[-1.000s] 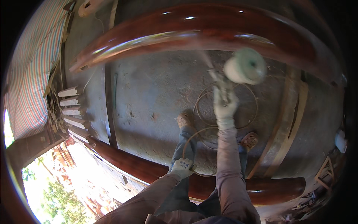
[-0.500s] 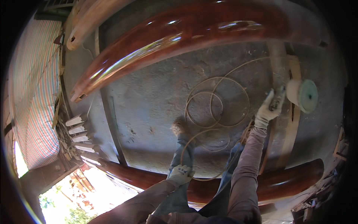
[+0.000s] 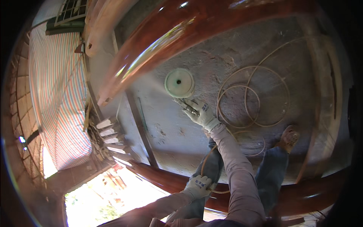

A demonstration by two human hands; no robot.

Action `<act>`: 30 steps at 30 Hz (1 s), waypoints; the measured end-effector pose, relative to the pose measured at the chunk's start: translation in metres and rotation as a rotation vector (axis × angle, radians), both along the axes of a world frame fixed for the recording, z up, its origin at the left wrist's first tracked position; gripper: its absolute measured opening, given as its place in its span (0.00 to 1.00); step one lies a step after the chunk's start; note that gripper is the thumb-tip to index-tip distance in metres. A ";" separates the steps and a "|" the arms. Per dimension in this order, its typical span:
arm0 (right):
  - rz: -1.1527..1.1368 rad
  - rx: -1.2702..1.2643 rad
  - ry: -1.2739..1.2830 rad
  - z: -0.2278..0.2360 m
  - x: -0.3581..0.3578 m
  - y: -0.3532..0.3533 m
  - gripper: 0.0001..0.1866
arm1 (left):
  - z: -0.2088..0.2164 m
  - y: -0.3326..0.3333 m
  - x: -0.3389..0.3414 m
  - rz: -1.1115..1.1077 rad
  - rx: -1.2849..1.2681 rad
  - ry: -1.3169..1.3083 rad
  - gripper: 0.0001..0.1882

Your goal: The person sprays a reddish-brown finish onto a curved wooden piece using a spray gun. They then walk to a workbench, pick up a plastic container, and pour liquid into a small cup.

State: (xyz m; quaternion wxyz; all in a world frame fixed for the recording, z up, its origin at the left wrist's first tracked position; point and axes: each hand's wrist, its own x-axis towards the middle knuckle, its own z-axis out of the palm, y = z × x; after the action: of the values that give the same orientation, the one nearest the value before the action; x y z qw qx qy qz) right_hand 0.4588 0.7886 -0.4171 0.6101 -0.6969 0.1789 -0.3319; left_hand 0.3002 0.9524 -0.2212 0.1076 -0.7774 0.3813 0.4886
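Note:
My right hand (image 3: 204,114), in a white glove, is wrapped round the handle of a spray gun (image 3: 179,83) with a pale green round cup on top. A faint mist leaves the gun toward the near-left end of a glossy red-brown curved beam (image 3: 155,51), which the gun does not touch. My left hand (image 3: 198,186), gloved too, is closed on a thin tan air hose (image 3: 214,148) close to my left leg. The hose lies in loose loops on the floor to the right of my right arm.
Another glossy red-brown beam (image 3: 166,181) lies behind my legs. Pale wood beams (image 3: 99,28) stand at the far left, beside a striped sheet (image 3: 56,98). Stacked wood pieces (image 3: 111,134) lie at the left. A dark strip (image 3: 140,128) crosses the grey floor (image 3: 204,64).
My right hand has swung the spray gun from the right side across to the left end of the beam. My view and feet have shifted left. My left hand keeps hold of the hose.

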 end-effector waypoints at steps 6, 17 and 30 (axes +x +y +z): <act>-0.157 0.108 -0.019 -0.066 -0.013 -0.008 0.21 | 0.004 -0.001 0.008 -0.093 0.011 0.033 0.10; -0.747 -0.118 0.123 -0.082 -0.147 -0.156 0.19 | 0.009 -0.034 0.030 -0.293 0.036 0.056 0.10; -1.123 -0.151 0.034 -0.035 -0.227 -0.271 0.21 | -0.002 -0.051 0.033 -0.437 -0.018 0.020 0.11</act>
State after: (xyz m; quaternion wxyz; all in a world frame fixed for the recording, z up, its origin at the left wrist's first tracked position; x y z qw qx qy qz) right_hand 0.2321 0.5172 -0.4518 0.2852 -0.5418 0.5078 -0.6060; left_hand 0.3336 0.9015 -0.2231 0.2000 -0.6724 0.5460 0.4579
